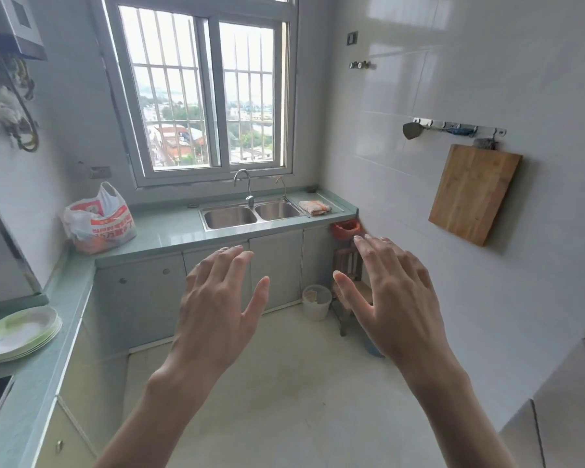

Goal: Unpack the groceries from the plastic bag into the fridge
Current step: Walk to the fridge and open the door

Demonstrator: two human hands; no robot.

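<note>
2 bare hands raised over the kitchen floor, backs to the camera: left hand (217, 298) and right hand (394, 295), fingers (237, 261) spread wide, holding nothing, well apart from every object. Plastic bag (98, 219), white with red print, upright and bulging on the pale green worktop (169, 231), in the far left corner below the window (205, 92); contents not distinguishable through the plastic beyond something orange at the bottom. Double steel sink (250, 214) set in the same worktop to the right of the bag, tap (245, 187) behind it, folded cloth (314, 207) on the drainer beside the right basin. Stack of plates (19, 332) on the left run of worktop, near the camera. Wooden cutting board (475, 194) hanging tilted on the right tiled wall under a hook rail. Small white bin (316, 302) on the floor near the cabinets, wooden stool (348, 275) just beside it, partly hidden by the right hand.
</note>
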